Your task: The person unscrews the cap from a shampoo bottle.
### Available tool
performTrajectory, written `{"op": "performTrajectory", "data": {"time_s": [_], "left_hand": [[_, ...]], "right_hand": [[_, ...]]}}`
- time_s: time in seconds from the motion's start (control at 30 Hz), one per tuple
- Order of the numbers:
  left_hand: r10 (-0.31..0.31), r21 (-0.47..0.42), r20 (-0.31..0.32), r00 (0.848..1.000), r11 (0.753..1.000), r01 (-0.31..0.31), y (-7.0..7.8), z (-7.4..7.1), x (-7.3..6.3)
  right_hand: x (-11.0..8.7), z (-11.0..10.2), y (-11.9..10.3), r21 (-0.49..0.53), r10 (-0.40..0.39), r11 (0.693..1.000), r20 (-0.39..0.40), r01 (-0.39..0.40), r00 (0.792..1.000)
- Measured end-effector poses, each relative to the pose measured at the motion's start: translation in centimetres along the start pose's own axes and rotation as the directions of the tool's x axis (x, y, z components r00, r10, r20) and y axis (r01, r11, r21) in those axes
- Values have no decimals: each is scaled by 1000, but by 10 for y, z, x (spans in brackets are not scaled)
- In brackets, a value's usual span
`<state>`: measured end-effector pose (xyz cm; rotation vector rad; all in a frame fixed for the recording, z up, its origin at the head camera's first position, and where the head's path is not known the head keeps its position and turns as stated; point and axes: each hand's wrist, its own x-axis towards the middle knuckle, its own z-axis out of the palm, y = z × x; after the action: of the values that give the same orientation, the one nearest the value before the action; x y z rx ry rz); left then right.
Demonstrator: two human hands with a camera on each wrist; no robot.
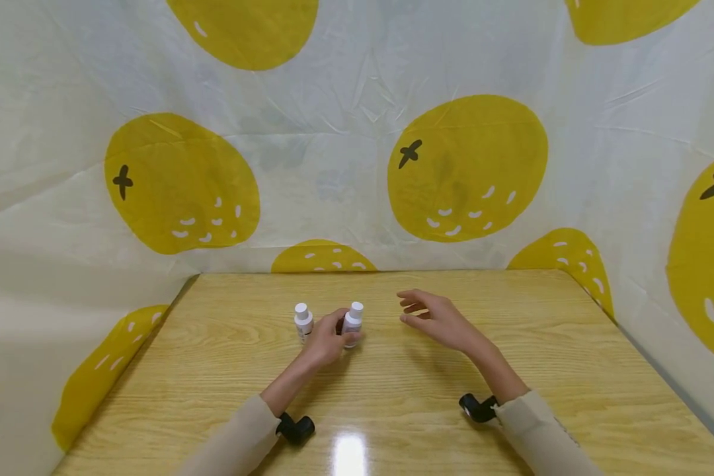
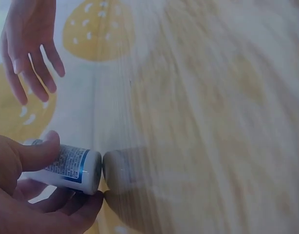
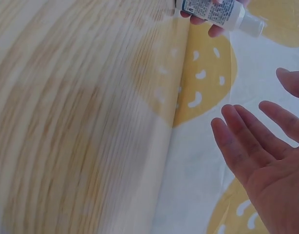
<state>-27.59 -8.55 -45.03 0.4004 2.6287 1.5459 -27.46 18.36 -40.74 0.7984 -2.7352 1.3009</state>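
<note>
My left hand [image 1: 326, 344] grips a small white bottle [image 1: 353, 320] with a white cap, thumb on one side and fingers round the other. In the left wrist view this bottle [image 2: 74, 165] shows a printed label with a blue edge, and its base is at the tabletop. A second white bottle [image 1: 303, 319], also capped, stands just left of the hand, its lower part partly hidden. My right hand [image 1: 437, 322] hovers above the table to the right, holding nothing. Its fingers [image 3: 242, 139] are spread and relaxed in the right wrist view.
A wooden table [image 1: 226, 370] with a glossy surface lies under both hands. Behind it and along its sides hangs a white cloth [image 1: 327, 178] printed with yellow fruit. Black wrist cameras are strapped at both cuffs, the right one [image 1: 477, 408] low over the table.
</note>
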Motion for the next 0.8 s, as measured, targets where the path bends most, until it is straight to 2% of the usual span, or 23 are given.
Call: {"op": "performTrajectory", "data": {"time_s": [0.1, 0.33, 0.63, 0.8], "left_hand": [[10, 20, 14, 1000, 1000, -10, 3, 3, 0], [95, 19, 40, 995, 995, -96, 9, 11, 0], [127, 8, 60, 990, 992, -127, 14, 16, 1], [146, 17, 80, 986, 989, -148, 16, 18, 1]], "right_hand": [[1, 2, -1, 10, 10, 1000, 2, -10, 1000], [6, 7, -5, 29, 6, 1000, 23, -7, 1000], [13, 15, -10, 26, 22, 999, 4, -22, 1000], [16, 20, -12, 105, 29, 994, 23, -31, 999]]}}
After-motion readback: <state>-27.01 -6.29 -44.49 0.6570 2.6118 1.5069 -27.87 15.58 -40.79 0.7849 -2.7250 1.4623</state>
